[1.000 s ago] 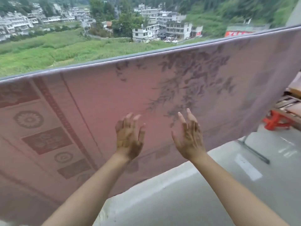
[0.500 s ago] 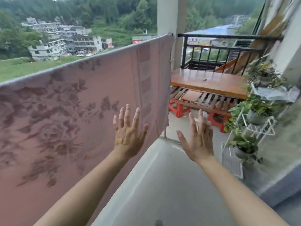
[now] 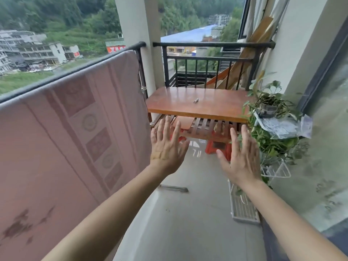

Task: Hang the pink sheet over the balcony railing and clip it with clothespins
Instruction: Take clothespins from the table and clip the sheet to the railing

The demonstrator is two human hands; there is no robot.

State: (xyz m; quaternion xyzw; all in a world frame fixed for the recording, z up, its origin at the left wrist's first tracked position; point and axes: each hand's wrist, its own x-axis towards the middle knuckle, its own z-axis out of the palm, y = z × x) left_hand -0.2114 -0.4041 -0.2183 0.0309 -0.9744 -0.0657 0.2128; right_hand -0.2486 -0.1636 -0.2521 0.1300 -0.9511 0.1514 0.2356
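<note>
Pink sheet [image 3: 71, 140] draped over balcony railing [image 3: 62, 73], left. Left hand [image 3: 166, 147] and right hand [image 3: 240, 157]: fingers spread, empty. Far bench [image 3: 197, 104] carries one small metal object [image 3: 195, 100]; potted plants [image 3: 271, 110] on rack, right.

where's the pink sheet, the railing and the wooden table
pink sheet [image 3: 62, 147]: head view, middle of the hanging cloth
railing [image 3: 212, 44]: head view, top bar of the far section
wooden table [image 3: 188, 105]: head view, bare part of the tabletop

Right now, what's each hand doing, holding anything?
Left hand: open, fingers spread, holding nothing.
Right hand: open, fingers spread, holding nothing.
</note>
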